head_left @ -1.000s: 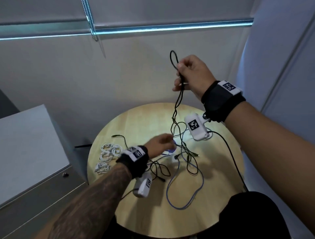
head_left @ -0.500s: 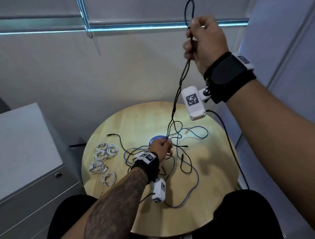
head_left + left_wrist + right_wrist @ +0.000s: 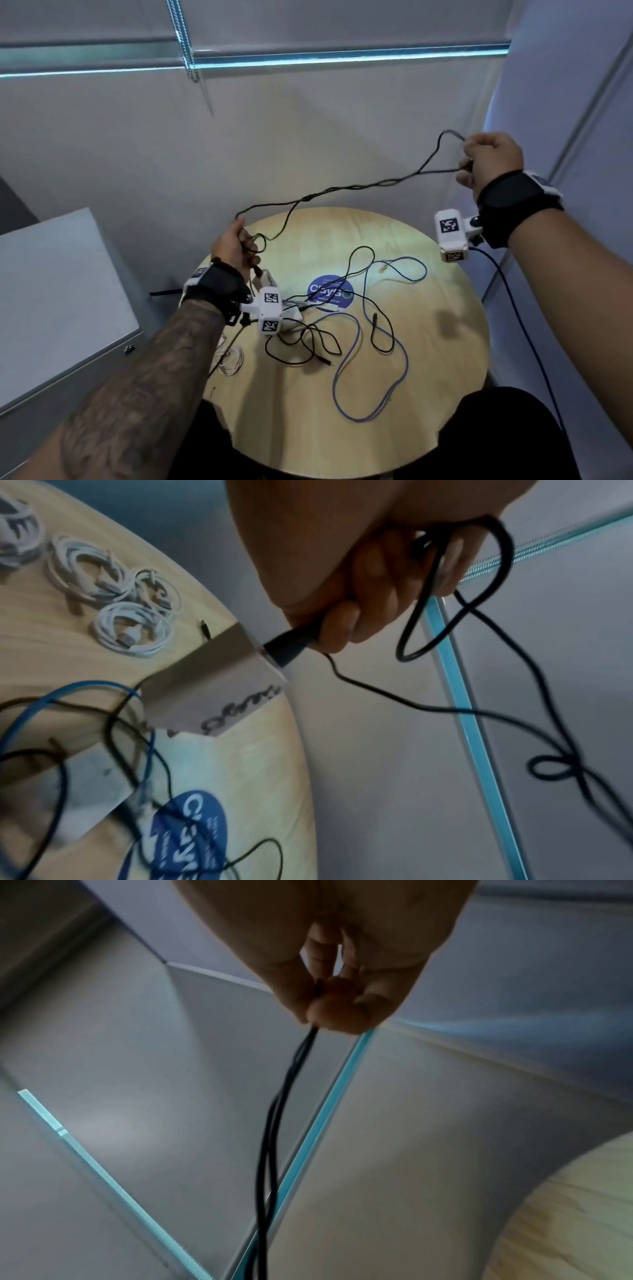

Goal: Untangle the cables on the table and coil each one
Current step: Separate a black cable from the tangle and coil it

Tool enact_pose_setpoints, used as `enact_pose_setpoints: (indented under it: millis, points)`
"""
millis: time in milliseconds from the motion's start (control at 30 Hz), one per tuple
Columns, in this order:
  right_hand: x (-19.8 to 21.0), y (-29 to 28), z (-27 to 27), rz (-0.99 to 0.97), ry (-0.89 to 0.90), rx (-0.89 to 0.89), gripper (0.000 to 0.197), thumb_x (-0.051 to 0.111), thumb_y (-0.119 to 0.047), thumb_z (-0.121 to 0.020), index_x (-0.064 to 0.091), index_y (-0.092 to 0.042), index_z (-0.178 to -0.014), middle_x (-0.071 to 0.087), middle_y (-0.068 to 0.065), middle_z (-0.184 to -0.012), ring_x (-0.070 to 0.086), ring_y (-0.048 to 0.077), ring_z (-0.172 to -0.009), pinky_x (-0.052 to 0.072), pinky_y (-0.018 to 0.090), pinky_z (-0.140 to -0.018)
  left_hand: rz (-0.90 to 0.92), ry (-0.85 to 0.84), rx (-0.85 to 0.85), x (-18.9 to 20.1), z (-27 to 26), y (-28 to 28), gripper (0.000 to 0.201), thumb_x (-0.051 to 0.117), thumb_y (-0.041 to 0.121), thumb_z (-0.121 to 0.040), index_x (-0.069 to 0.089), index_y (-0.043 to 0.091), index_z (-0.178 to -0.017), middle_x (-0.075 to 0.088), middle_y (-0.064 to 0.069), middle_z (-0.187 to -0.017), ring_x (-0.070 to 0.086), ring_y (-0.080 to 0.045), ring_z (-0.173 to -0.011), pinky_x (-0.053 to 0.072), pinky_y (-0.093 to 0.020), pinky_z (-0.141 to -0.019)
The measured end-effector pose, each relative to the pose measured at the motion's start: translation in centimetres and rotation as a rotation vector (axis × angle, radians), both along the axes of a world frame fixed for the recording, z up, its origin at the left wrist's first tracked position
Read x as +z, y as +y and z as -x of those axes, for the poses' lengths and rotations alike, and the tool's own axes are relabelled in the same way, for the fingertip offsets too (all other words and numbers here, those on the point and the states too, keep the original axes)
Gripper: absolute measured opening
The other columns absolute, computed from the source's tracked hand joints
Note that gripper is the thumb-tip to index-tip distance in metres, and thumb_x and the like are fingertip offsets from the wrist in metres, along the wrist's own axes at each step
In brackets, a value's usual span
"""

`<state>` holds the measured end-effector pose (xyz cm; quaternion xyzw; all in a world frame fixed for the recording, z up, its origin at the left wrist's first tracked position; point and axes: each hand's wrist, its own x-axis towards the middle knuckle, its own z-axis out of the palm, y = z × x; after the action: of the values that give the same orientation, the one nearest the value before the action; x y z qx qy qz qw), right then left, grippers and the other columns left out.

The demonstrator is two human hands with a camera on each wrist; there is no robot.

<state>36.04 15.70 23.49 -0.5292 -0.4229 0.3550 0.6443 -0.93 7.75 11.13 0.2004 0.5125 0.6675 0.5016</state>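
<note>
A thin black cable [image 3: 346, 189] hangs doubled and twisted in the air between my two hands, above the far edge of the round wooden table [image 3: 428, 394]. My left hand [image 3: 236, 245] grips one end of it, plug [image 3: 291, 645] and a small loop [image 3: 455, 588] in the fist. My right hand [image 3: 486, 161], raised at the right, pinches the cable's far bend [image 3: 298, 1053]. On the table lie more black cables [image 3: 308, 342] tangled with a blue cable [image 3: 356, 346].
Coiled white cables [image 3: 133, 626] lie at the table's left edge, partly hidden in the head view by my left forearm. A round blue sticker [image 3: 330, 293] marks the table's middle. A grey cabinet [image 3: 51, 291] stands left; walls close in behind and right.
My right hand came down from high overhead and swung out to the right. My left hand rose off the table with the cable's end, so the black cable now stretches sideways between them.
</note>
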Motion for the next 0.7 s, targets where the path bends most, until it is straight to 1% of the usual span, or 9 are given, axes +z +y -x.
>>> enact_pose_setpoints:
  millis: [100,200,300,367,433,500,567,633,700]
  points:
    - [-2.2,0.5,-1.5,0.072,-0.051,-0.071,0.020,0.049,-0.003,-0.090,0.056,-0.021,-0.085,0.050,0.001,-0.071,0.045,0.010,-0.047,0.043,0.024,-0.047,-0.010,-0.029,0.028,1.2,2.2,0.0,0.058,0.048,0.037,-0.096,0.032,0.022,-0.042,0.026,0.008,-0.041,0.025,-0.011,-0.038,0.015,-0.019,-0.044]
    - [-4.4,0.6,-3.3,0.172,-0.182,-0.130,0.010,0.061,-0.014,-0.088,0.062,-0.023,-0.092,0.058,0.007,-0.084,0.053,0.018,-0.060,0.058,0.037,-0.066,-0.005,-0.037,0.073,2.0,4.0,-0.2,0.057,0.049,0.036,-0.096,0.032,0.021,-0.043,0.029,0.008,-0.040,0.025,-0.011,-0.037,0.014,-0.020,-0.044]
    - [-6.9,0.0,-4.5,0.177,-0.460,-0.133,0.011,0.071,-0.023,-0.086,0.068,-0.017,-0.095,0.063,0.007,-0.093,0.060,0.026,-0.080,0.055,0.039,-0.082,-0.003,-0.041,0.117,2.5,5.1,-0.2,0.049,0.050,0.036,-0.095,0.033,0.023,-0.051,0.032,0.007,-0.043,0.023,-0.012,-0.037,0.015,-0.022,-0.045]
    - [-8.5,-0.9,-4.6,0.194,-0.658,-0.086,0.024,0.070,-0.029,-0.088,0.069,-0.005,-0.087,0.066,0.011,-0.087,0.060,0.029,-0.080,0.052,0.037,-0.079,-0.001,-0.040,0.142,2.8,5.5,-0.1,0.047,0.051,0.037,-0.095,0.034,0.024,-0.053,0.034,0.007,-0.044,0.022,-0.012,-0.036,0.016,-0.023,-0.047]
    - [-9.8,-1.5,-4.5,0.260,-0.668,-0.059,0.036,0.068,-0.036,-0.088,0.069,-0.001,-0.080,0.066,0.016,-0.077,0.060,0.032,-0.068,0.056,0.039,-0.071,0.007,-0.025,0.146,3.0,5.5,0.0,0.046,0.050,0.038,-0.096,0.035,0.024,-0.055,0.034,0.007,-0.044,0.022,-0.012,-0.035,0.016,-0.023,-0.048]
    - [-10.6,-1.8,-4.2,0.369,-0.318,-0.005,0.031,0.069,-0.031,-0.088,0.065,-0.004,-0.075,0.058,0.010,-0.063,0.051,0.019,-0.048,0.060,0.035,-0.061,0.017,-0.015,0.148,3.1,5.6,0.2,0.045,0.048,0.039,-0.097,0.035,0.024,-0.056,0.035,0.008,-0.044,0.021,-0.011,-0.035,0.016,-0.023,-0.048]
    - [-10.9,-1.9,-3.6,0.402,-0.002,0.056,0.018,0.066,-0.017,-0.090,0.058,-0.010,-0.076,0.042,0.000,-0.051,0.034,0.010,-0.038,0.054,0.024,-0.047,0.032,-0.022,0.167,3.1,6.1,0.6,0.044,0.046,0.040,-0.098,0.035,0.024,-0.059,0.034,0.008,-0.046,0.020,-0.011,-0.034,0.016,-0.021,-0.047]
    - [-11.1,-2.3,-3.2,0.348,-0.079,0.120,0.015,0.062,-0.002,-0.089,0.059,-0.012,-0.079,0.045,0.002,-0.058,0.035,0.010,-0.040,0.040,0.017,-0.039,0.051,-0.028,0.197,3.3,6.9,0.9,0.042,0.044,0.042,-0.098,0.035,0.024,-0.062,0.033,0.008,-0.048,0.019,-0.010,-0.033,0.017,-0.018,-0.047]
    - [-11.1,-3.0,-2.9,0.322,-0.344,0.110,0.015,0.061,0.004,-0.087,0.065,-0.011,-0.088,0.056,0.005,-0.073,0.046,0.010,-0.050,0.042,0.017,-0.039,0.067,-0.015,0.233,3.5,7.9,1.4,0.040,0.042,0.043,-0.099,0.035,0.024,-0.064,0.032,0.008,-0.050,0.019,-0.010,-0.033,0.018,-0.015,-0.046]
